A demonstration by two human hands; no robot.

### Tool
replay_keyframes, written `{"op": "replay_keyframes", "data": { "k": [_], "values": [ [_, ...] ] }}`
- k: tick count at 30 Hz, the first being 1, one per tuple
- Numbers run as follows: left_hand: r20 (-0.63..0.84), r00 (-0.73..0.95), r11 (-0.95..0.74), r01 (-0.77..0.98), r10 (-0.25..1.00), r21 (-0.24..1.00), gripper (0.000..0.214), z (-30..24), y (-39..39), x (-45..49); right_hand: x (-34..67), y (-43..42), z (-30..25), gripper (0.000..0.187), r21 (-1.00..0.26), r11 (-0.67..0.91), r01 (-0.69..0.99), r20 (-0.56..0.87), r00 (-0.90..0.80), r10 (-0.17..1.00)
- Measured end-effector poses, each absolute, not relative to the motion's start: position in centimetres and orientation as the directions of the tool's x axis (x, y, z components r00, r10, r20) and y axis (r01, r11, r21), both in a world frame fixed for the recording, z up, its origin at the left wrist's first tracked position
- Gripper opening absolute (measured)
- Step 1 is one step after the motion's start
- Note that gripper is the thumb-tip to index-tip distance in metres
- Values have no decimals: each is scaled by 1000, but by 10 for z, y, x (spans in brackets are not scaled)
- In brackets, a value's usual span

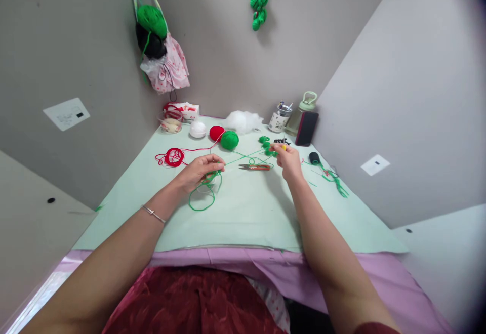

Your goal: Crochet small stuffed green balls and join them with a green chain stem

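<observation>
Covering most of the desk, a pale green mat (243,222) lies between grey walls, with a purple cloth (341,273) along its near edge. Both forearms reach out over the mat. The left hand (199,172) hovers just above it, thumb and fingers pinched together on the green yarn (201,203), which hangs from the fingers in a loose loop onto the mat and also runs as a taut strand across towards the right hand (289,162). That hand is closed at the fingertips on a small green crocheted piece (269,149), with a bit of something yellow showing at the thumb; what the yellow thing is cannot be told.

At the far edge sit a puff of white stuffing (243,120), a pale green bottle (301,111), a dark phone (307,128) leaning upright just beside it, and a cup (280,119) of pens. Nearer lie a green yarn ball (230,140), a red yarn ball (216,132) touching it, and a white ball (198,129). A tangle of red yarn (173,157) lies to the left. Small scissors (255,167) with red handles rest flat on the mat between the two hands.
</observation>
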State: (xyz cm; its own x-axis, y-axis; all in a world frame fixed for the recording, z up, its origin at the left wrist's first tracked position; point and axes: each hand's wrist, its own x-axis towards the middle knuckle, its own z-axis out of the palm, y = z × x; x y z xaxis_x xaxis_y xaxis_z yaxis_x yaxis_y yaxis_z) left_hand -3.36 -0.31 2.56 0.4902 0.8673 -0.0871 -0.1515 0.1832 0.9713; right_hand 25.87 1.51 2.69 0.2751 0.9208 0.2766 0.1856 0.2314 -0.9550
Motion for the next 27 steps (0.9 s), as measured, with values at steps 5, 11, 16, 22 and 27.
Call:
{"op": "replay_keyframes", "data": {
  "k": [5, 11, 16, 22, 27],
  "values": [
    [-89, 514, 192, -149, 853, 970, 33, 19, -5, -31, 211, -8, 27, 35, -946, 252, 203, 277, 103, 955],
    [-79, 527, 182, -146, 846, 972, 31, 13, -3, -31, 186, -22, 29, 32, -956, 178, 233, 117, -254, 960],
    [-81, 528, 186, -149, 845, 971, 32, 15, -4, -31, 238, 7, 25, 38, -948, 235, 212, 269, 146, 952],
    [-75, 529, 178, -146, 845, 973, 30, 16, -6, -31, 231, 3, 26, 31, -936, 264, 233, 308, 181, 934],
    [-72, 539, 169, -133, 839, 977, 28, 16, -8, -30, 186, -22, 25, 35, -962, 164, 219, 117, -211, 970]
  ]
}}
